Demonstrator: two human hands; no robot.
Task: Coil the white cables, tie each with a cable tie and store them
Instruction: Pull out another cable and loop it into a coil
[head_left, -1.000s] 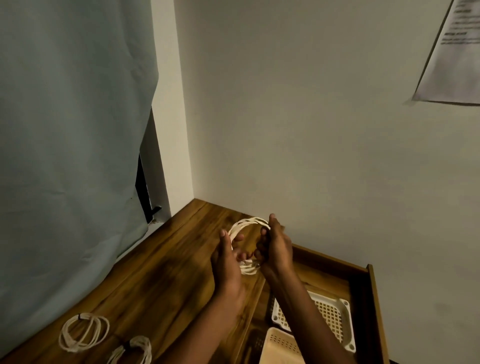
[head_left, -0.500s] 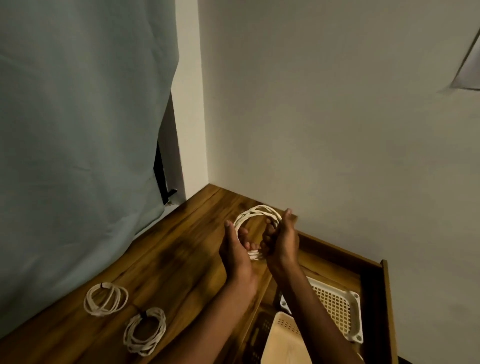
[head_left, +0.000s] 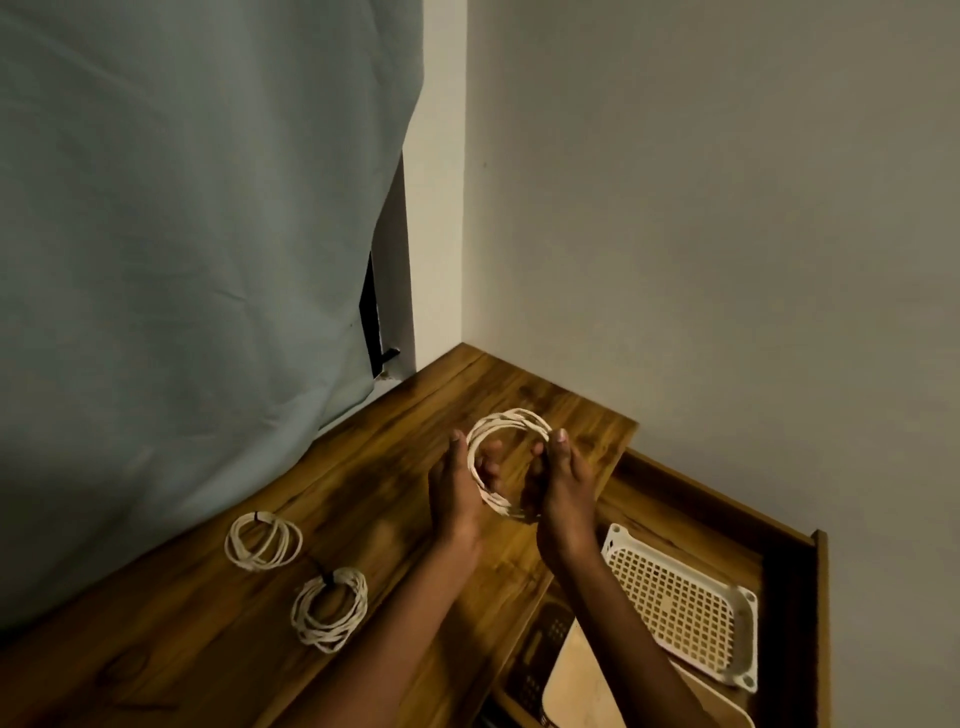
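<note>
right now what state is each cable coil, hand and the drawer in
white cable coil in the hands: held up, no tie visible
far white coil on the wooden table: tied, lying flat
near white coil: tied, lying flat
left hand: gripping held coil
right hand: gripping held coil
wooden drawer: open

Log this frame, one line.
both hands: left hand, right hand hold untied white cable coil | two tied white coils on wooden table

Bare wooden tabletop (head_left: 218, 639) lies between the two tied cable coils (head_left: 263, 540) (head_left: 329, 608) and the curtain (head_left: 182, 260). Right, the open drawer (head_left: 789, 597) holds baskets (head_left: 680, 597); walls (head_left: 701, 234) close the far corner.
</note>
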